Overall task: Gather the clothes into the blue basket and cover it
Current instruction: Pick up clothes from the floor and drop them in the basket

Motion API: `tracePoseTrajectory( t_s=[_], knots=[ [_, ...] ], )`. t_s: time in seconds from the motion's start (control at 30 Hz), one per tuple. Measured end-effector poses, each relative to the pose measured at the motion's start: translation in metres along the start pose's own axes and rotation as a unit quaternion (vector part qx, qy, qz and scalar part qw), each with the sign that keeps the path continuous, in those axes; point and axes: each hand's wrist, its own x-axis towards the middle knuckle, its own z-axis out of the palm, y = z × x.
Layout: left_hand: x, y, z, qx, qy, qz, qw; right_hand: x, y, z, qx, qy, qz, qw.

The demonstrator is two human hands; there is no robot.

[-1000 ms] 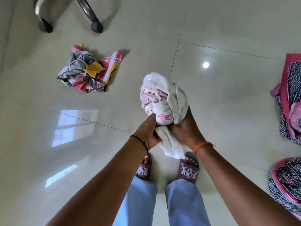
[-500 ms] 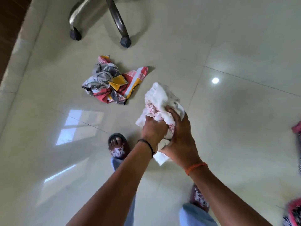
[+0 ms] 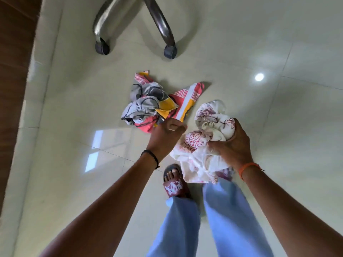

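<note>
My right hand (image 3: 231, 145) is shut on a bunched white cloth with red print (image 3: 199, 158), holding it above the floor in front of my legs. A crumpled cloth in grey, red, yellow and white (image 3: 148, 102) lies on the pale tiled floor just ahead. My left hand (image 3: 165, 134) is off the white cloth and hovers with curled fingers at the near edge of the colourful cloth; I cannot tell whether it touches it. The blue basket is out of view.
Two chrome chair legs with dark castors (image 3: 169, 51) stand on the floor just beyond the colourful cloth. A brown wooden surface (image 3: 13, 89) runs down the left edge. My sandalled foot (image 3: 174, 184) is below the hands.
My left hand has let go of the white cloth and moved left to the colourful cloth. I have stepped closer to that cloth. The right hand alone now holds the white cloth.
</note>
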Motion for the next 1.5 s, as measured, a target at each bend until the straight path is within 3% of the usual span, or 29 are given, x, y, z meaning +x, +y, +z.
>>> tracePoseTrajectory(
  t_s=[0.1,0.23,0.33,0.43,0.6,0.7,0.8,0.97,1.07,1.17,1.27,1.4,1.5],
  knots=[
    [0.036,-0.032,-0.022,0.101,0.085,0.023,0.991,0.033,-0.006,0.014,-0.032,-0.035,0.008,0.999],
    [0.105,-0.068,-0.048,0.235,0.107,0.033,0.966,0.079,0.0,0.047,-0.076,-0.07,0.019,0.995],
    [0.157,-0.096,-0.063,0.356,0.102,0.019,0.929,0.108,0.01,0.081,-0.107,-0.106,0.022,0.988],
    [0.211,-0.116,-0.065,0.444,0.047,0.005,0.895,0.134,0.033,0.113,-0.141,-0.117,0.032,0.983],
    [0.263,-0.141,-0.047,0.489,-0.052,0.007,0.871,0.159,0.061,0.141,-0.122,-0.107,0.034,0.986],
    [0.272,-0.147,-0.036,0.515,0.013,0.047,0.856,0.161,0.071,0.146,-0.112,-0.101,0.034,0.988],
    [0.272,-0.133,-0.038,0.418,0.078,0.054,0.903,0.155,0.072,0.143,-0.115,-0.085,0.041,0.989],
    [0.236,-0.107,-0.062,0.239,0.092,0.064,0.964,0.134,0.049,0.126,-0.094,-0.072,0.052,0.992],
    [0.21,-0.094,-0.093,0.065,0.127,-0.001,0.99,0.121,0.032,0.107,-0.056,-0.065,0.067,0.994],
    [0.184,-0.076,-0.124,-0.211,0.155,-0.103,0.959,0.113,0.009,0.085,0.006,-0.075,0.088,0.993],
    [0.153,-0.051,-0.129,-0.376,0.014,-0.14,0.916,0.103,-0.024,0.078,0.099,-0.104,0.108,0.984],
    [0.121,-0.021,-0.11,-0.45,-0.134,-0.162,0.868,0.088,-0.066,0.083,0.129,-0.183,0.107,0.969],
    [0.101,0.006,-0.104,-0.399,-0.175,-0.174,0.883,0.076,-0.087,0.071,0.158,-0.2,0.12,0.959]
  ],
)
